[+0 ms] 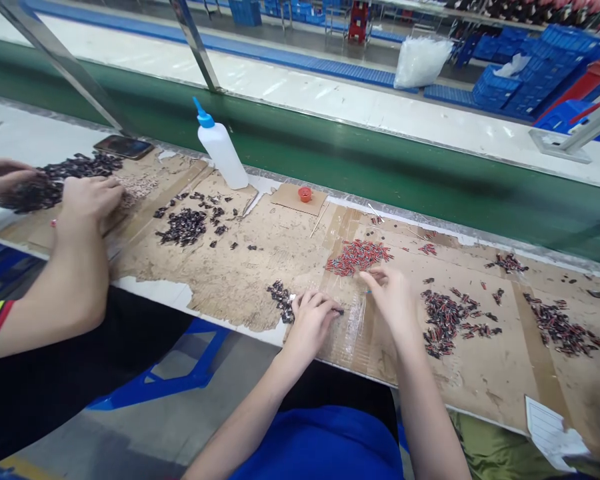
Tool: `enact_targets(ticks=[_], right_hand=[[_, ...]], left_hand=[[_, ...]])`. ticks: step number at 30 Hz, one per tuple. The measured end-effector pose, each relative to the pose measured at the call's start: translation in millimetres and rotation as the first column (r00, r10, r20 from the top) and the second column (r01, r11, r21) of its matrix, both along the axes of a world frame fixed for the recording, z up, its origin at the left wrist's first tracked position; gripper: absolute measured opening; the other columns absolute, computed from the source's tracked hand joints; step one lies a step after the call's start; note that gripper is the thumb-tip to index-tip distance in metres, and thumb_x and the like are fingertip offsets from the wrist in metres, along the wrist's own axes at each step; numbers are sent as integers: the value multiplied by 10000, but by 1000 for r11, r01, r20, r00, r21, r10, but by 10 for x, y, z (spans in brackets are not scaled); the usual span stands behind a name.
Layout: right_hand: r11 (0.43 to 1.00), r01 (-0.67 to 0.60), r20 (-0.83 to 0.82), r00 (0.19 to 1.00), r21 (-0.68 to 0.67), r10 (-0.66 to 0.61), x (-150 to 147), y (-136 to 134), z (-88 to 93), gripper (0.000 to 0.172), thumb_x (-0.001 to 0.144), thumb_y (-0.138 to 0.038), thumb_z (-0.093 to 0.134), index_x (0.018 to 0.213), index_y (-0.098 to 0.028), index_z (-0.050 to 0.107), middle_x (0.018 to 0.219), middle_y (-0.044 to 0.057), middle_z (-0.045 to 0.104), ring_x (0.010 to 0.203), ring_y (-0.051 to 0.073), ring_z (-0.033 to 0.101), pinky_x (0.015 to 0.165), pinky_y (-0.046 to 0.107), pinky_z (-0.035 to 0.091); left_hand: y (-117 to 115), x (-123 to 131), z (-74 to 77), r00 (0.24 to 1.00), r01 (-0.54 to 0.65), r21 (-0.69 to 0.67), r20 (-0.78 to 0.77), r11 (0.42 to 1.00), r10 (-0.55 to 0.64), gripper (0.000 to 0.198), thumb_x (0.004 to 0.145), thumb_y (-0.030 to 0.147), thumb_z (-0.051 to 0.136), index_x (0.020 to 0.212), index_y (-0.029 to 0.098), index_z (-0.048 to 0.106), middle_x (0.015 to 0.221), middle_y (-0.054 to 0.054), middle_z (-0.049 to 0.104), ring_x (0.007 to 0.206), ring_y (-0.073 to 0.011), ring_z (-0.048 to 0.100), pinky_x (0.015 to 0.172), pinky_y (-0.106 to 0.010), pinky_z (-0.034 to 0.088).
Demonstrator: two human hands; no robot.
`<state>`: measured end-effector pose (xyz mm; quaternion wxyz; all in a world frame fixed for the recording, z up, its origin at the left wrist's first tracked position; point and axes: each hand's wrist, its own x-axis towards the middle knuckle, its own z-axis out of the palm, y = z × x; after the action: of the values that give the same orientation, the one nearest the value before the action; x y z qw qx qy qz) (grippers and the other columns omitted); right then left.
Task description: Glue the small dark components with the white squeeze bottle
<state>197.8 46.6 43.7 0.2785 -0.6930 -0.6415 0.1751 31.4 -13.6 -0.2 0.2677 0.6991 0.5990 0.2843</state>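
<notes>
My left hand (311,318) rests on the cardboard-covered bench, its fingers closed on a small black part (339,311) that pokes out past the fingertips. Against its outer side lies a little heap of dark parts (279,297). My right hand (391,293) is pinched just below a pile of small red-and-black pieces (359,257). Something tiny and bluish shows at its fingertips, too small to name. To the right of that hand is a pile of dark parts with red pieces (443,317).
A co-worker's hands (93,197) handle a dark heap (55,183) at the left. Behind stand a white bottle with a blue nozzle (225,157), a phone (123,147) and a red cap (305,194). A green conveyor belt (330,157) runs beyond the bench.
</notes>
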Motion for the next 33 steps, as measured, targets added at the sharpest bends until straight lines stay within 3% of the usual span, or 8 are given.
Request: enact_targets(ticks=[5, 8, 11, 14, 18, 24, 29, 33], right_hand=[[998, -16, 228, 973, -65, 30, -288, 207, -151, 61, 736, -270, 742, 725, -213, 721, 769, 89, 715, 685, 232, 638, 628, 320, 416], [993, -59, 256, 963, -99, 83, -327, 224, -180, 35, 750, -174, 704, 735, -203, 713, 806, 104, 709, 727, 240, 640, 649, 322, 422], [991, -100, 181, 977, -93, 116, -308, 210, -191, 102, 789, -132, 640, 734, -202, 691, 784, 88, 705, 761, 231, 640, 687, 317, 432], [990, -136, -20, 991, -43, 135, -260, 141, -164, 100, 840, -185, 591, 808, -204, 684, 796, 57, 715, 747, 212, 647, 703, 313, 453], [965, -259, -289, 921, 52, 262, -182, -57, -81, 195, 882, -314, 540, 879, -220, 711, 865, 50, 715, 791, 201, 659, 729, 316, 497], [922, -387, -332, 871, -6, 363, -100, -301, -15, 258, 835, -288, 590, 1064, -228, 695, 814, 36, 715, 722, 180, 666, 698, 305, 517], [921, -391, -427, 833, -2, 353, -61, -338, 7, 155, 810, -350, 633, 799, -210, 697, 764, 28, 733, 703, 185, 681, 681, 304, 530], [922, -385, -416, 834, 31, 362, -47, -379, 10, 186, 866, -314, 564, 829, -222, 721, 849, 43, 749, 784, 196, 697, 745, 321, 528]], left_hand=[[-13, -54, -11, 999, -26, 28, 40, 999, 25, 155, 876, 143, 581, 874, 250, 693, 917, -20, 741, 1070, -248, 566, 953, -449, 359], [-14, -99, -7, 996, -29, 80, 87, 996, 22, 166, 888, 157, 562, 924, 247, 696, 921, -31, 747, 1043, -243, 591, 938, -435, 412], [-3, -131, 14, 985, -37, 133, 171, 990, 13, 177, 902, 193, 545, 946, 245, 707, 918, -45, 749, 987, -233, 618, 909, -412, 468], [8, -140, 59, 960, -69, 163, 280, 984, 21, 184, 912, 228, 533, 934, 229, 715, 918, -58, 748, 937, -224, 644, 871, -387, 512], [15, -127, 136, 930, -111, 164, 364, 980, 44, 179, 913, 237, 534, 917, 223, 713, 914, -53, 747, 920, -208, 660, 849, -352, 535], [15, -100, 161, 931, -106, 179, 363, 978, 35, 184, 910, 218, 536, 921, 217, 720, 891, -58, 749, 887, -207, 665, 807, -339, 541], [-8, -91, 156, 934, -113, 177, 353, 978, 44, 158, 896, 213, 568, 925, 213, 724, 904, -56, 754, 884, -203, 675, 807, -330, 545], [-22, -87, 184, 937, -113, 174, 346, 978, 47, 160, 902, 228, 568, 906, 218, 727, 893, -52, 757, 871, -199, 679, 808, -324, 544]])
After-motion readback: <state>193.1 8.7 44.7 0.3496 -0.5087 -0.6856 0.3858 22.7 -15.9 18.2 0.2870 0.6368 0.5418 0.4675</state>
